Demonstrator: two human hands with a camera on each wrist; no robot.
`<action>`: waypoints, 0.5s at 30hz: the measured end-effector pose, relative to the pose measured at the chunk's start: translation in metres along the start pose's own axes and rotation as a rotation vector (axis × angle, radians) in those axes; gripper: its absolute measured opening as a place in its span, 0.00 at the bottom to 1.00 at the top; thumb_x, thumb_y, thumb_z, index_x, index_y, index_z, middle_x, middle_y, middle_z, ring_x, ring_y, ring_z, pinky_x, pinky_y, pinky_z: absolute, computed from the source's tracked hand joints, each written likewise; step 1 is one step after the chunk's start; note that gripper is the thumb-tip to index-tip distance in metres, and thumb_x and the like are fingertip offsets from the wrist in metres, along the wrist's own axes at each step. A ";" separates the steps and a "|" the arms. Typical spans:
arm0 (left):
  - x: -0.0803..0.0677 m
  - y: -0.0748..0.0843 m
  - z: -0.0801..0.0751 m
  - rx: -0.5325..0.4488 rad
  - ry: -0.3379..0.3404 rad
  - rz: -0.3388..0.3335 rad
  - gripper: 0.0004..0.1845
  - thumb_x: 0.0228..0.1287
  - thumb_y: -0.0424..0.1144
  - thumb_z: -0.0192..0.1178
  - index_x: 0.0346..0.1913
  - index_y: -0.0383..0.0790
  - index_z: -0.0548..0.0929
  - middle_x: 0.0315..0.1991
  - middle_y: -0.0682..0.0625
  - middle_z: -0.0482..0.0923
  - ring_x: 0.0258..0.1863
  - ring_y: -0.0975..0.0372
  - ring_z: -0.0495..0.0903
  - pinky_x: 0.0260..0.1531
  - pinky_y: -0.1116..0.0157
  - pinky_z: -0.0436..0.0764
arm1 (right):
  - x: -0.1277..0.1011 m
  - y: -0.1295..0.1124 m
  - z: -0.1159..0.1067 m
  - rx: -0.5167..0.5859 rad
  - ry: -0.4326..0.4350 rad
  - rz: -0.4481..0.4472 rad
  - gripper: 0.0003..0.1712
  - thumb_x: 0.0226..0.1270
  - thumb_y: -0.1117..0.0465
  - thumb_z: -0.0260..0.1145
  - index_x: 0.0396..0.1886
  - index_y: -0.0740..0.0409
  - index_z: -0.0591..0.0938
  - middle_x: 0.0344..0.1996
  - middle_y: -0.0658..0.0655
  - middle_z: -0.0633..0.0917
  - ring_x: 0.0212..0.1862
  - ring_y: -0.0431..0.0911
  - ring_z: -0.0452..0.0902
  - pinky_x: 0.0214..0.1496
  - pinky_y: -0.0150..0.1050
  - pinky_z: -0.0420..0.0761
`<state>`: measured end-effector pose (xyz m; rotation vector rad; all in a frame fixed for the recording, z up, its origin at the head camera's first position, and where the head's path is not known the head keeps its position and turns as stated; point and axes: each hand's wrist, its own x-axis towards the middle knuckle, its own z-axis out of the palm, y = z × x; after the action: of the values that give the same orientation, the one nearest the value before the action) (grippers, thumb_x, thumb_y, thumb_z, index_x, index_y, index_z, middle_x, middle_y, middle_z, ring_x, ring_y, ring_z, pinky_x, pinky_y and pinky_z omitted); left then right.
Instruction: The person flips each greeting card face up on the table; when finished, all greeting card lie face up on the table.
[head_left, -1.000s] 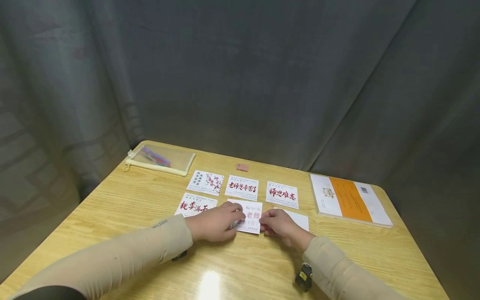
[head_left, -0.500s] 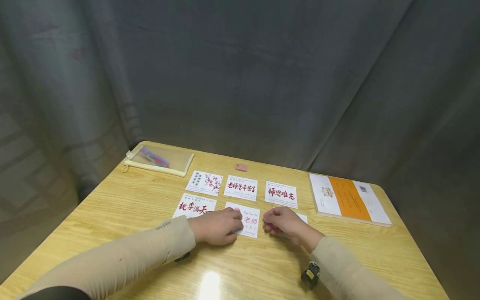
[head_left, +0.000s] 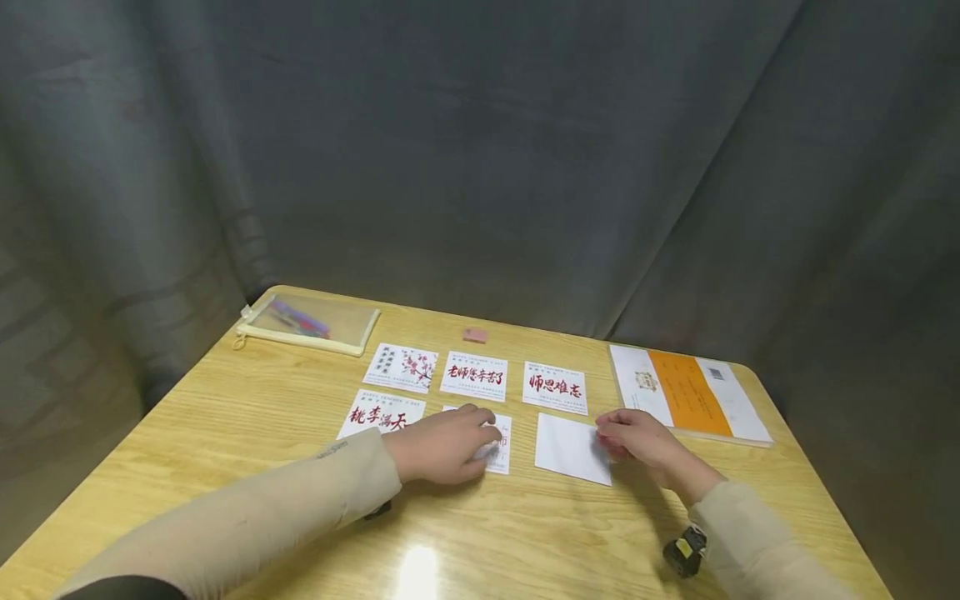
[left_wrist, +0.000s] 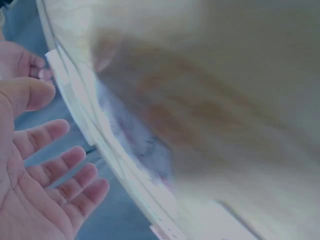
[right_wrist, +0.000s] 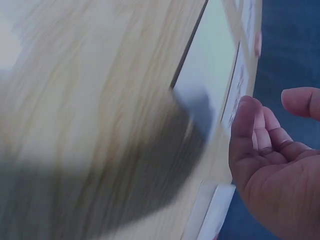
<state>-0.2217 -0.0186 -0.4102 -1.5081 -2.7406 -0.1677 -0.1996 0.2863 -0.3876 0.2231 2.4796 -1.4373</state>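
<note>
On the table [head_left: 225, 433], the left hand [head_left: 444, 443] lies flat with straight fingers on a printed card [head_left: 498, 454] in the near row, while the right hand [head_left: 637, 437], fingers loosely bent and grasping nothing, touches the right edge of the blank card [head_left: 572, 447] just beside it.

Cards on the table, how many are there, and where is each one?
6. Back row: blossom card, middle card, right card. Front row: left card, one partly under the left hand, and a blank card touched by the right hand.
</note>
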 end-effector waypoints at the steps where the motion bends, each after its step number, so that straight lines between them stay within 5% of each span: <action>1: 0.004 0.003 -0.002 -0.002 -0.001 0.004 0.20 0.68 0.46 0.55 0.60 0.43 0.78 0.58 0.48 0.74 0.57 0.57 0.73 0.60 0.63 0.71 | 0.000 0.003 -0.003 -0.002 -0.004 -0.002 0.18 0.71 0.65 0.57 0.51 0.79 0.73 0.38 0.60 0.81 0.38 0.46 0.76 0.42 0.41 0.80; 15: 0.069 0.047 0.003 0.000 -0.105 0.115 0.33 0.64 0.57 0.55 0.68 0.45 0.69 0.70 0.48 0.62 0.70 0.59 0.59 0.67 0.68 0.59 | -0.005 0.023 -0.018 0.007 -0.037 0.058 0.18 0.73 0.66 0.53 0.50 0.81 0.72 0.40 0.62 0.83 0.41 0.47 0.80 0.47 0.42 0.82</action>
<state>-0.2194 0.0645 -0.4047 -1.7166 -2.7211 -0.0890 -0.1917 0.3136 -0.3961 0.2653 2.4192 -1.4136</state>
